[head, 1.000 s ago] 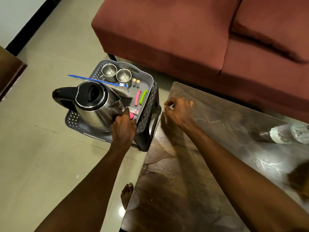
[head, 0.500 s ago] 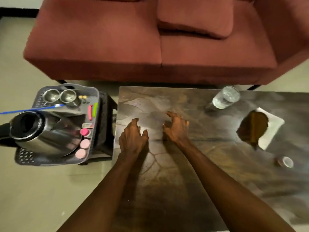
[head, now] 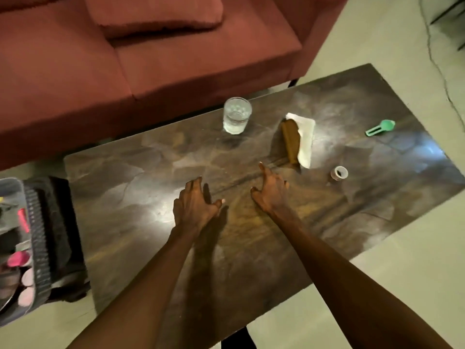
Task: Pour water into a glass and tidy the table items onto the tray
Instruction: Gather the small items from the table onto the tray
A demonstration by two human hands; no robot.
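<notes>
One head-worn camera looks steeply down, close over the table (head: 151, 248) (sofa (head: 125, 71) beyond)

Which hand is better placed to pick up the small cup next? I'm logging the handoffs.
Probably the right hand: open, empty, and nearer the small cup. The left hand sits farther from it, toward the tray.

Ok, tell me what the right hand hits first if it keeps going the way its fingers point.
Probably the brown item lying on the white napkin; the right hand points up-right toward its near end. Height above the table is unclear.
</notes>
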